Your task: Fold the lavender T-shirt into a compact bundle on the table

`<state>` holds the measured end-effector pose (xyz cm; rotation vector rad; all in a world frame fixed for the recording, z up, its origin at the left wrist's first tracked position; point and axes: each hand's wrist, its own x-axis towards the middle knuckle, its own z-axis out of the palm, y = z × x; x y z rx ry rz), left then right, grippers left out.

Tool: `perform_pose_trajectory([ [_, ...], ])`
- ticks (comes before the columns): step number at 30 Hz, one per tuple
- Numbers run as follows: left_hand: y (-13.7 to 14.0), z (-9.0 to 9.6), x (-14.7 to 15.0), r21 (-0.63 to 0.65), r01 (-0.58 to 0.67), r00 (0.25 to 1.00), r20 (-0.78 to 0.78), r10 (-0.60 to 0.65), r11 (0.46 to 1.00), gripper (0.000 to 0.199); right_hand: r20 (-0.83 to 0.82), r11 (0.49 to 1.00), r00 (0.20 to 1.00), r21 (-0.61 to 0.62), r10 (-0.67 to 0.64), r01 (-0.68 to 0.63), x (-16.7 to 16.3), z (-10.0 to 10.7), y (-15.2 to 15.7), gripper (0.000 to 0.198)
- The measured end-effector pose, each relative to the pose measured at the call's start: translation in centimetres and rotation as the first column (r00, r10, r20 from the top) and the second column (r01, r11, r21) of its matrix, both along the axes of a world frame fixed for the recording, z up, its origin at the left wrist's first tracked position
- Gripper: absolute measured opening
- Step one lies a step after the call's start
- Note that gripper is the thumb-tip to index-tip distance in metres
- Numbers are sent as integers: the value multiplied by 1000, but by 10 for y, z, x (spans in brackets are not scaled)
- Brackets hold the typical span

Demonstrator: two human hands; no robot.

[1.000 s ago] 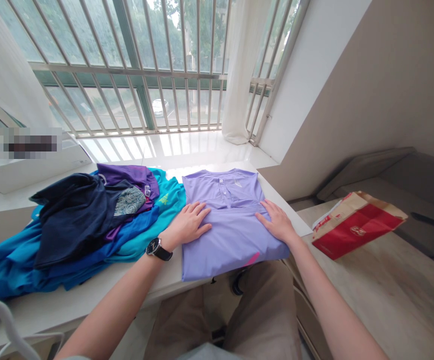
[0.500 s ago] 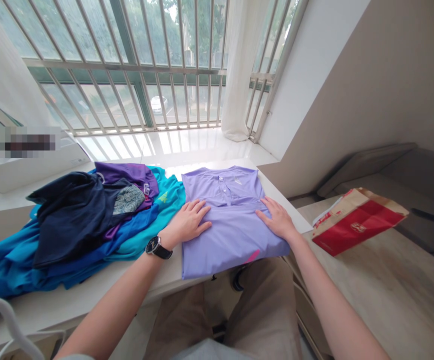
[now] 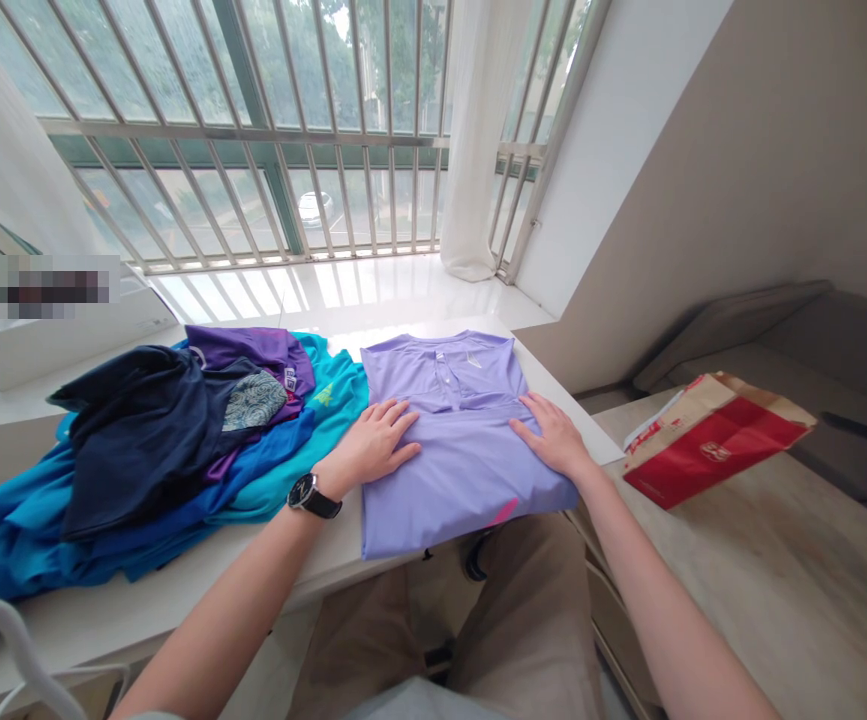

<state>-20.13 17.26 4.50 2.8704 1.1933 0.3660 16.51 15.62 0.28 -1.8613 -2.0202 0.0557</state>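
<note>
A lavender shirt [image 3: 463, 470] lies folded into a rough rectangle on the white table, its collar end toward the window. Its front edge hangs slightly past the table's near edge, and a pink mark shows there. My left hand [image 3: 380, 440] rests flat on the shirt's left side, fingers spread. On the right side, my right hand [image 3: 553, 438] lies flat too, fingers extended. Neither hand grips the cloth. Left of the shirt is a heap of clothes: a dark navy garment [image 3: 140, 430] on top, a purple one [image 3: 253, 350], and blue and teal ones [image 3: 339, 380] beneath.
The white table [image 3: 343, 535] meets a sunlit sill below a barred window. On a lower surface at the right stands a red and tan paper bag [image 3: 714, 450], with a grey sofa [image 3: 770, 340] behind it. A white curved tube [image 3: 9, 630] is at lower left.
</note>
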Motion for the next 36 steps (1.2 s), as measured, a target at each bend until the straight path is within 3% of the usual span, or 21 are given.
perform_pose_trajectory([
  [6, 9, 13, -15, -29, -34, 997, 73, 36, 999, 33, -123, 999, 992, 45, -18, 24, 3, -3, 2, 53],
  [14, 19, 18, -38, -102, -176, 979, 81, 185, 979, 29, -396, 985, 916, 118, -66, 122, 13, -7, 4, 48],
  [21, 20, 29, -39, -25, -345, 920, 188, 344, 938, 29, -490, 970, 869, 170, -69, 173, 18, -9, 5, 47],
  [23, 19, 29, -37, -62, -311, 923, 219, 317, 948, 30, -467, 972, 883, 184, -44, 145, 18, -9, 6, 45],
  [29, 18, 18, -33, -197, -32, 974, 213, 75, 980, 23, -323, 984, 945, 150, -41, 94, 17, -11, 8, 41],
  [36, 19, 14, -38, -114, -108, 986, 116, 121, 988, 25, -263, 982, 960, 131, -98, 136, 20, -11, 15, 30],
])
